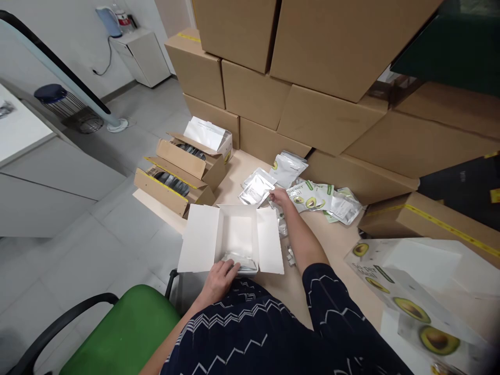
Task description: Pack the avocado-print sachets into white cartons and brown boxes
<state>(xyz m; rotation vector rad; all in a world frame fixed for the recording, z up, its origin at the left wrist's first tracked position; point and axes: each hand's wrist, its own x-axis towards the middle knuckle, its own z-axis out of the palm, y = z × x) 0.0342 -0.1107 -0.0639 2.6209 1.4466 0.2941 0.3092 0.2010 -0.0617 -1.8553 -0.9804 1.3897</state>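
Note:
A white cardboard box (239, 229) stands open in front of me, its side flaps spread outward. Flat pale sachets (240, 260) lie inside at its near end. My left hand (221, 281) is at the box's near edge, its bent fingers hooked over the rim beside the sachets. Past the box's far right corner, my right hand (279, 197) has its fingers pinched together; what is in them is hidden. It is right beside a silver pouch (257, 190). Behind it lies another silver pouch with an avocado print (288, 169), and white-green avocado packs (310, 195) are to its right.
Brown boxes (177, 185) with dark packs stand at the table's left edge. Stacked cartons (258, 99) wall off the back. An avocado-printed box (410, 297) is open at right. A green chair (125, 333) stands at lower left.

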